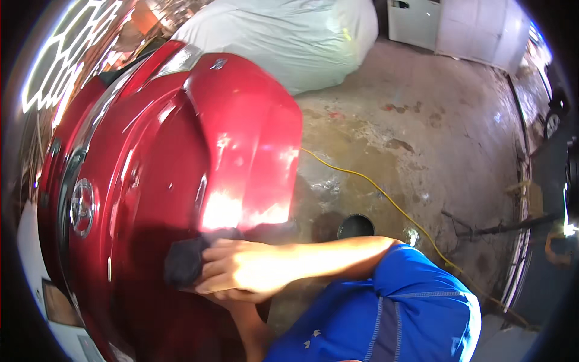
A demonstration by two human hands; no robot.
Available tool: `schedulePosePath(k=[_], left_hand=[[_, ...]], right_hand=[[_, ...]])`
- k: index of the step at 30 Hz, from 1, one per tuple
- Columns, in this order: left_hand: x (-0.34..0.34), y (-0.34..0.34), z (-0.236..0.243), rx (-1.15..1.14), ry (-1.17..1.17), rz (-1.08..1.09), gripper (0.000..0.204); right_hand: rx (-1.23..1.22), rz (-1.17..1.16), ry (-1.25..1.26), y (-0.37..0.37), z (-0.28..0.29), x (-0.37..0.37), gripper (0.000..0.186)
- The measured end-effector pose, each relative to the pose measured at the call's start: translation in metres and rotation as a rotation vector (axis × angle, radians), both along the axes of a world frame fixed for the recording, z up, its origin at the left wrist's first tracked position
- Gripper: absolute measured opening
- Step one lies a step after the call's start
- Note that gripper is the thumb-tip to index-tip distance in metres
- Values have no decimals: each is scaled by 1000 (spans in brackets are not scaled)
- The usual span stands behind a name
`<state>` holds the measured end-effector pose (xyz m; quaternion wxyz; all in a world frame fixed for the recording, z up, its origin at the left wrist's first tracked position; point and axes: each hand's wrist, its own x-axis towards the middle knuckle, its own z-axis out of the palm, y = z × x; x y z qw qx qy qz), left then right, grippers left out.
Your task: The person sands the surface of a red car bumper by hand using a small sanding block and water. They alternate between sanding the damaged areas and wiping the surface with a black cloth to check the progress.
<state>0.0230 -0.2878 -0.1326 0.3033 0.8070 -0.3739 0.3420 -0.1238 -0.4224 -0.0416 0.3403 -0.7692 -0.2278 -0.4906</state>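
Note:
A glossy red car point(247, 120), with a round chrome emblem point(82, 207) at its end, fills the left of the view. Against its painted panel is a dark, soft-looking cloth point(184, 263). My right hand point(246, 269) reaches in from the right with its fingers curled over the cloth's edge. From the lower edge my left forearm point(250, 330) comes up beneath the right hand, which covers most of the left hand. The left fingers are hidden, so their hold cannot be made out.
A yellow cord point(374, 183) runs across the wet, stained concrete floor point(446, 120). A round black container point(356, 226) stands beside the car, near my right arm. Behind is a vehicle under a pale cover point(289, 42). A dark metal stand point(482, 230) lies to the right.

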Motion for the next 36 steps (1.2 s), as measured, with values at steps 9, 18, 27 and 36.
schedulePosePath(k=[9,18,27,36], left_hand=[[-12,44,44,284,-176,107,88],[-22,10,73,260,49,-30,41],[28,22,-9,606,-529,93,50],[42,2,-163,656,-175,-11,52]], right_hand=[[603,-398,880,49,-247,-135,16],[827,-858,1747,17,-460,-275,32],[1026,-661,2039,13,-663,-296,50],[911,-500,2078,-48,-856,-209,47]])
